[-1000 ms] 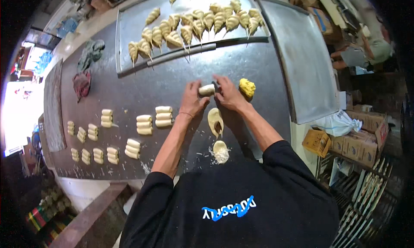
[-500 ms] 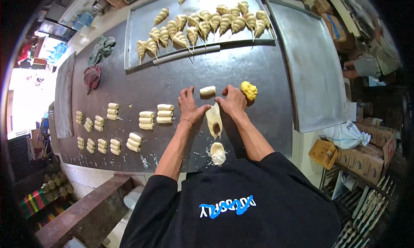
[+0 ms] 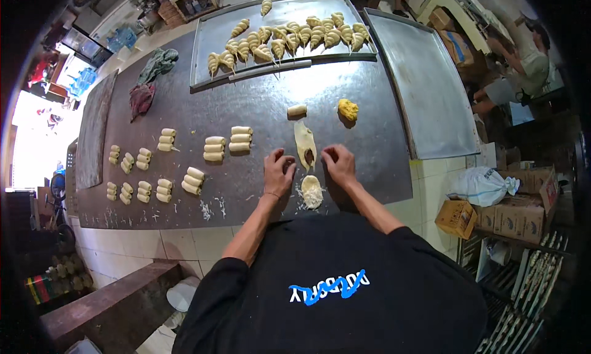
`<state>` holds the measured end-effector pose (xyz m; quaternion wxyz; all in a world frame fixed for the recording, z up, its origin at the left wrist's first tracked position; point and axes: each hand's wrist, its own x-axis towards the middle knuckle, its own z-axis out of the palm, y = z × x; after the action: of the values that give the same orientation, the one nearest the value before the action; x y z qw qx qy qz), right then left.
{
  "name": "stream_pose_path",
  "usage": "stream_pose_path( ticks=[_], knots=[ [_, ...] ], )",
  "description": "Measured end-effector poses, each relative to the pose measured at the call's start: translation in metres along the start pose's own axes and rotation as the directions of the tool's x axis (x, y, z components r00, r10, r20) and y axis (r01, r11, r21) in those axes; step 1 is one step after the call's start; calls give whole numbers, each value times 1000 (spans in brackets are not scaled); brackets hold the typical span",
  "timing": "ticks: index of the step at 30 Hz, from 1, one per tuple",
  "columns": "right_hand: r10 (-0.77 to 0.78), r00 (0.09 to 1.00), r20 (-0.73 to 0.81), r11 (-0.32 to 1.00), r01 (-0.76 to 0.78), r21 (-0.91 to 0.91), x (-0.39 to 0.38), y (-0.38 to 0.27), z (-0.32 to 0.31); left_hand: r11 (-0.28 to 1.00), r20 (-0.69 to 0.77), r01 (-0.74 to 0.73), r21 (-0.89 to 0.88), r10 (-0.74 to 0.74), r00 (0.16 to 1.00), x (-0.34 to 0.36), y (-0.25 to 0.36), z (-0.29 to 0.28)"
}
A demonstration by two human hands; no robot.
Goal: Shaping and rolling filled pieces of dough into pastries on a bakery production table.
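A flattened strip of dough (image 3: 302, 137) lies lengthwise before me, with a small dark filling (image 3: 309, 156) at its nearer, split end. My left hand (image 3: 279, 173) hovers just left of that end, fingers curled but apart and holding nothing. On the other side my right hand (image 3: 340, 164) is likewise bent and empty, thumb and fingers separated. Closer to me sits an oval dough piece (image 3: 312, 193) covered in white shreds. Past the strip's far tip are a short dough roll (image 3: 297, 111) and a yellow lump (image 3: 348, 109) of soft filling or dough.
Small dough rolls grouped in rows (image 3: 214, 149) cover the table's left part. A metal tray (image 3: 209, 46) with several spiral dough pieces on sticks stands at the back. Another metal tray (image 3: 425, 89) lies right. Cloths (image 3: 142, 98) rest far left; a person (image 3: 529, 71) is at far right.
Both hands have let go of the strip's far end and drawn back toward me, beside its filled end. The view has shifted, so the table sits higher in the picture.
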<state>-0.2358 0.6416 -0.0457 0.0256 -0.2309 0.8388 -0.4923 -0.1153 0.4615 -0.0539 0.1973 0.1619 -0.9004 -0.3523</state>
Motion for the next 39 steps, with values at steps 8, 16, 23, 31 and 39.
stream_pose_path(
  ticks=[8, 16, 23, 31, 39],
  knots=[
    [-46, 997, -65, 962, 27, -273, -26, -16, 24, 998, -97, 19, 67, -12, 995, -1, 28, 21],
    [190, 981, 39, 981, -188, -57, -23, -13, 24, 982, -84, 9, -189, -25, 996, -4, 17, 35],
    [28, 995, 93, 981, -9, -196, -23, -26, 14, 998, -94, -62, -13, 60, 994, 2, 30, 30],
    [-313, 924, 218, 935, 340, -100, -57, -2, -6, 933, 14, -360, 26, 360, 933, -39, 31, 8],
    [238, 957, 168, 940, -183, -290, 40, -31, 7, 913, 78, 178, 367, -221, 972, 49, 35, 2]
  ],
)
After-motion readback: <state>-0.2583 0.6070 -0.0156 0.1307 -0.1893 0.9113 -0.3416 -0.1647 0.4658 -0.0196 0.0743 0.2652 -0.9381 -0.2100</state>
